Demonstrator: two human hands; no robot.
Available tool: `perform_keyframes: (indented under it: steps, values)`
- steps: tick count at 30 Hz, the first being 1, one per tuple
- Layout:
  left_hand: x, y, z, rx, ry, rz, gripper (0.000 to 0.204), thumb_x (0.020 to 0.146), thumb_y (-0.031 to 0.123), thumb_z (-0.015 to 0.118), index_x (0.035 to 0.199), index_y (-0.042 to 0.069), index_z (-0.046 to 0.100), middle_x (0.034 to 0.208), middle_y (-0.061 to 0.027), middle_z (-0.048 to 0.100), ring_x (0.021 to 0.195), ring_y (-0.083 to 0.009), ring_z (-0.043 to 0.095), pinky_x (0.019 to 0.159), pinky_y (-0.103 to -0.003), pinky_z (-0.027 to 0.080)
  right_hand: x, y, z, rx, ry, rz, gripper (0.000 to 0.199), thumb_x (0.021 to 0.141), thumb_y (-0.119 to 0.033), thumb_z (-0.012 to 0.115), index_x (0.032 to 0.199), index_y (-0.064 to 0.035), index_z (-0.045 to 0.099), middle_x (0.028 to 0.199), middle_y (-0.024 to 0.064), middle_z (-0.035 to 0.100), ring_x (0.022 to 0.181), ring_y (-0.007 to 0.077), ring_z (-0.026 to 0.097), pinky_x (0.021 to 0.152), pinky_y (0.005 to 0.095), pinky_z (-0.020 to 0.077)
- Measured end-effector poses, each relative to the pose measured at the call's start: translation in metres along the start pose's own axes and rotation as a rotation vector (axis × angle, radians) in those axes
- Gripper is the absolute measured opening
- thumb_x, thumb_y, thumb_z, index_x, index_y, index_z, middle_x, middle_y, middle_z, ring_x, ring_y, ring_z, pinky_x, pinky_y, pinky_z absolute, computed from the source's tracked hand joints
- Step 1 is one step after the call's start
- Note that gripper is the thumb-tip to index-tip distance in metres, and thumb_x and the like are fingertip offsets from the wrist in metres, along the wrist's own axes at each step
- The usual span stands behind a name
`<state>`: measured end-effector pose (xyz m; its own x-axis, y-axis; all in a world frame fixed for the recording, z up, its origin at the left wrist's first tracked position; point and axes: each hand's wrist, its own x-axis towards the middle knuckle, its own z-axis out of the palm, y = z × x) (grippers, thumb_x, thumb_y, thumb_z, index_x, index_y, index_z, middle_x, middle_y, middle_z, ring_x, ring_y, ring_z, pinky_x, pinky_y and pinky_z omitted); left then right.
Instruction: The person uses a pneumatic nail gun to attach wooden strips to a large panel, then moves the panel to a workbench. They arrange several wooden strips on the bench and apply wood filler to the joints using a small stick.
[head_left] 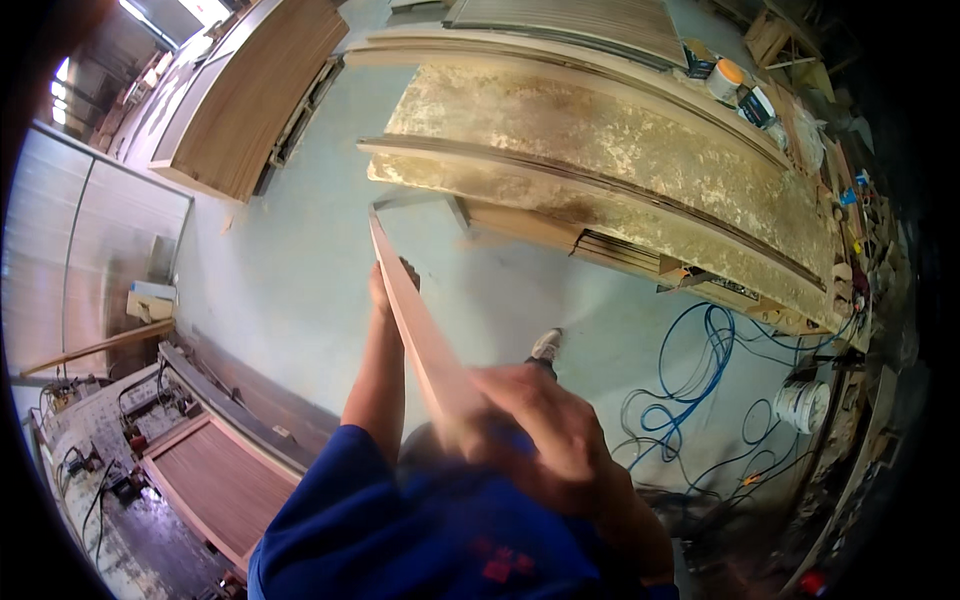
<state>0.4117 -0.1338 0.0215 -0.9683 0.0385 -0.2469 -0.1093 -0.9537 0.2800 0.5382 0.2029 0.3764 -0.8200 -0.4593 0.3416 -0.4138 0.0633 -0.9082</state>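
A long, narrow, pale wooden strip slants away from my body, its far end near the corner of the workbench. My left hand is closed around it partway along, arm stretched out, with fingertips showing on the right side. At the strip's near end, close to my chest, my right hand is bent around the wood. Motion blurs this hand and the near end, so the exact finger placement is hard to make out.
A stained workbench with long wooden strips lies ahead. Blue hoses coil on the floor at right, near a white bucket. A machine table carries a brown panel at lower left. Stacked boards stand at far left.
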Motion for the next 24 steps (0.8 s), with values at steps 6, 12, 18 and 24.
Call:
perform_keyframes:
  steps: [6, 12, 18, 24]
  values:
    - [0.053, -0.035, 0.029, -0.065, 0.214, -0.019, 0.041, 0.102, 0.044, 0.041, 0.08, 0.011, 0.052, 0.067, -0.0028, 0.048, 0.056, -0.0186, 0.047, 0.051, -0.034, 0.042, 0.032, 0.03, -0.083, -0.054, -0.019, -0.069, 0.062, 0.08, 0.005, 0.078, 0.137, 0.008, 0.054, 0.118, 0.0235, 0.066, 0.104, 0.0399, 0.069, 0.085, 0.0415, 0.0568]
    - [0.06, -0.079, 0.057, -0.123, 0.199, 0.01, 0.042, 0.102, 0.044, 0.038, 0.082, 0.01, 0.053, 0.069, -0.0029, 0.049, 0.061, -0.0189, 0.047, 0.056, -0.034, 0.044, 0.036, 0.041, -0.146, 0.038, -0.073, -0.047, 0.061, 0.081, -0.001, 0.08, 0.136, 0.0053, 0.056, 0.116, 0.023, 0.066, 0.102, 0.0399, 0.068, 0.085, 0.0426, 0.0564]
    - [0.045, -0.134, 0.065, 0.133, 0.164, 0.045, 0.05, 0.104, 0.048, 0.033, 0.097, 0.006, 0.059, 0.083, -0.0119, 0.063, 0.073, -0.0279, 0.06, 0.066, -0.043, 0.052, 0.025, 0.032, -0.199, -0.154, 0.03, -0.168, 0.058, 0.081, -0.005, 0.082, 0.135, 0.0013, 0.059, 0.121, 0.0202, 0.065, 0.104, 0.0355, 0.069, 0.089, 0.0386, 0.0576]
    - [0.031, -0.268, 0.106, 0.264, 0.44, 0.02, 0.071, 0.103, 0.051, 0.037, 0.14, -0.008, 0.052, 0.126, -0.0244, 0.066, 0.115, -0.038, 0.064, 0.106, -0.051, 0.049, -0.048, 0.044, -0.307, -0.341, 0.004, -0.176, 0.059, 0.068, -0.009, 0.096, 0.116, -0.0023, 0.063, 0.119, 0.0195, 0.068, 0.102, 0.0339, 0.072, 0.081, 0.0409, 0.0627]
